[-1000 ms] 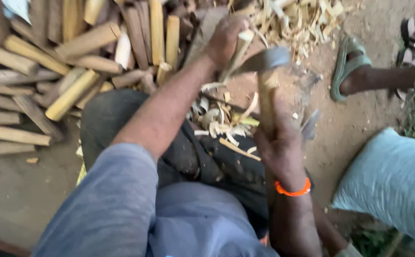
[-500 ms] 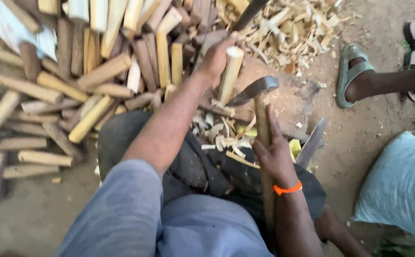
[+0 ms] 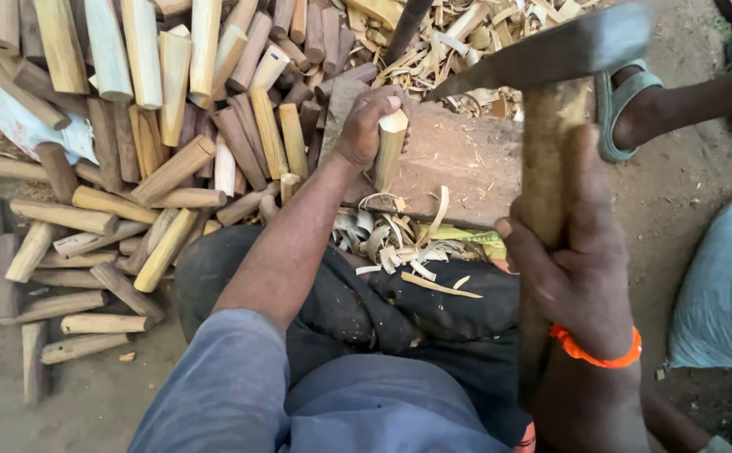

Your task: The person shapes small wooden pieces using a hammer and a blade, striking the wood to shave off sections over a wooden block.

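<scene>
Left hand (image 3: 366, 126) grips the wood stick (image 3: 389, 149) upright by its top on the block (image 3: 458, 164); right hand (image 3: 580, 268) wraps the raised hatchet (image 3: 550, 126). Stick looks light and stiff; hold it high, clear of the blade.

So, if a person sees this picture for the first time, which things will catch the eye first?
First the raised hatchet, its wooden handle gripped by the right hand with an orange wristband, close to the camera on the right. Next the left hand at the centre, holding a pale wooden stick upright on a chopping block. On the left lies a big pile of cut sticks, with curled shavings near the knees.
</scene>
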